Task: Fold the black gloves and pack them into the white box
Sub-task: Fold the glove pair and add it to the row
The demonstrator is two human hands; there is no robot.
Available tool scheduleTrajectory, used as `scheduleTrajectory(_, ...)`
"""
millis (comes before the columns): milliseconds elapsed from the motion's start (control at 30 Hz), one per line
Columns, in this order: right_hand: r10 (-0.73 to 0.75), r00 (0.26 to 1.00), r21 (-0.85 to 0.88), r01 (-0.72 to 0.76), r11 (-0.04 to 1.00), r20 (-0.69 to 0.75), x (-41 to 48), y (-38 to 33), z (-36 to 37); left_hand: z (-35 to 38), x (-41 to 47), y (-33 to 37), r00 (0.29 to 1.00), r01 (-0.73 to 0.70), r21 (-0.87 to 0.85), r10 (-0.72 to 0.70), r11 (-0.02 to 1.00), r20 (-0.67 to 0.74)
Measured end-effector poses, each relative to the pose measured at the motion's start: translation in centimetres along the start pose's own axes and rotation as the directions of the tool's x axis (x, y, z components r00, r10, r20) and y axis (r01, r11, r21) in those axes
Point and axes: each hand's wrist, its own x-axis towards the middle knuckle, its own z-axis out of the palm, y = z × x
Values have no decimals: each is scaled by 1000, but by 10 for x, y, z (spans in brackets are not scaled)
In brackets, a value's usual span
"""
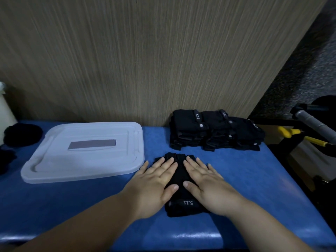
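A black glove (179,180) lies flat on the blue table (254,179) at near centre, its cuff toward the person, and both hands press on it with straight, spread fingers: the left hand (154,186) covers its left side, the right hand (206,184) its right. The white box (85,151), lid on, sits just left of the hands, and a stack of black gloves (216,131) lies farther back on the right against the wall.

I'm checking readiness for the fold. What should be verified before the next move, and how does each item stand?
1. Black glove lies flat on the blue table: ok.
2. Left hand presses it, fingers straight: ok.
3. Right hand presses it likewise: ok.
4. White box open for packing: not ok, closed.
5. Stack of gloves apart from the hands: ok.
6. Glove already folded: cannot tell.
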Motion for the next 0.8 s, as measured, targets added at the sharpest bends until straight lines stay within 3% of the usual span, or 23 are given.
scheduleTrajectory(167, 77, 996, -33, -76, 997, 35, -3, 6, -2, 0, -3, -7, 1000, 10, 32, -10, 999, 15)
scheduleTrajectory(300, 79, 996, -18, -80, 997, -37, -5, 12, -3, -1, -4, -12, 1000, -29, -3, 29, 1000, -9)
scheduleTrajectory(433, 67, 967, 38, -59, 998, -247, -4, 21, -6, 2, -4, -24, 984, -106, -94, 90, 990, -156)
scheduleTrajectory(567, 4, 883, 132, 66, 989, -469, -6, 30, -11, -9, -6, -24, 899, -312, -193, 223, 930, -378)
scheduleTrajectory(700, -130, 920, 154, 199, 968, -371, -9, 35, -15, -10, -7, -24, 937, -319, -297, 253, 900, -240)
scheduleTrajectory(800, -124, 961, 210, 178, 961, -248, -10, 37, -15, -5, -5, -28, 960, -270, -342, 223, 900, -170)
